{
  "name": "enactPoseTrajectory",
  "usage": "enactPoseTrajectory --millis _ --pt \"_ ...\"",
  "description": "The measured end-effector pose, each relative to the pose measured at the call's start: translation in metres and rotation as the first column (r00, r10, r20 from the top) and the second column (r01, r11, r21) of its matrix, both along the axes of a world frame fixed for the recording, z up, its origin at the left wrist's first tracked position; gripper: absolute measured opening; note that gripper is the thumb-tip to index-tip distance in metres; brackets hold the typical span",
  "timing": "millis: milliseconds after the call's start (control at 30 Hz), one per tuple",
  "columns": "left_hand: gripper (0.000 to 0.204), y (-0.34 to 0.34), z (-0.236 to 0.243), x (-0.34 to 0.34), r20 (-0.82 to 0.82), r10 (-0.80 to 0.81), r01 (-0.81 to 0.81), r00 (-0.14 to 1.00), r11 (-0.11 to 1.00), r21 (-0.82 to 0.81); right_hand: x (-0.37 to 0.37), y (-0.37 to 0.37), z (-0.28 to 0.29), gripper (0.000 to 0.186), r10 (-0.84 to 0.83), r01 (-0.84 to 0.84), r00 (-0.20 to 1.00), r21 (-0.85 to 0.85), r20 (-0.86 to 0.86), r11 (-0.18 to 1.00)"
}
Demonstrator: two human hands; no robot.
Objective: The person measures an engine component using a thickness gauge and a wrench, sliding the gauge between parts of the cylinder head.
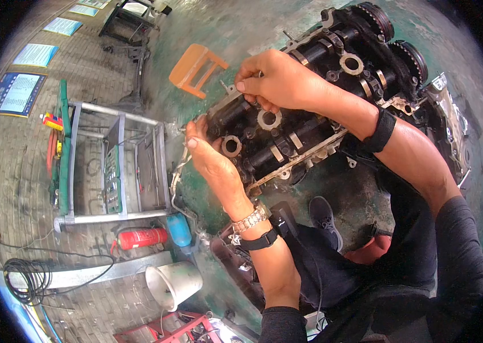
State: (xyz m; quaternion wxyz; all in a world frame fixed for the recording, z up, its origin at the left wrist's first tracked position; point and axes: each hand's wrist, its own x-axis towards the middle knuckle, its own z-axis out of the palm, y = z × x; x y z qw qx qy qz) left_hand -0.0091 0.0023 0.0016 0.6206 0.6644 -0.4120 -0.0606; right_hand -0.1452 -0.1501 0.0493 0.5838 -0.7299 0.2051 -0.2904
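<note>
Green floor [161,111]; stool [187,64], eleven o'clock; engine head [310,134], one. Right hand [280,79] pinched, contents hidden; left hand [214,167] half-spread at its end. Close handwork, seemingly; next calls for steadiness.

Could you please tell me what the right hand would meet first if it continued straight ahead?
Probably the orange stool, though it appears lower down, so the right hand may pass above it.

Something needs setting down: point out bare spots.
Bare floor lies between the wooden stool and tool cart and between the cylinder head and sneaker. Crowded: around the left hand and right hand, and by the fire extinguisher and blue container.
</note>
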Motion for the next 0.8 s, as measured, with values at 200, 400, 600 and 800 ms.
enactPoseTrajectory --millis 200,400,600,800 --pt "0.091 -0.001 -0.003 0.002 -0.022 0.027 -0.027 0.999 1.0 0.005 0.0 -0.005 0.001 0.024 0.045 -0.053 0.998 0.185 0.047 0.981" --pt "0.091 -0.001 -0.001 0.001 -0.033 0.019 -0.019 0.999 1.0 0.016 0.002 -0.003 0.001 0.031 -0.029 0.015 0.997 0.204 0.066 0.979" --pt "0.093 -0.001 0.001 -0.001 -0.032 0.013 -0.012 0.999 0.999 0.03 0.005 0.004 0.0 0.026 -0.184 0.185 0.983 -0.066 0.02 0.981" --pt "0.096 -0.002 0.0 0.0 0.003 0.02 -0.021 1.0 0.999 0.032 0.006 0.006 0.002 0.02 -0.113 0.106 0.993 0.158 0.036 0.982"
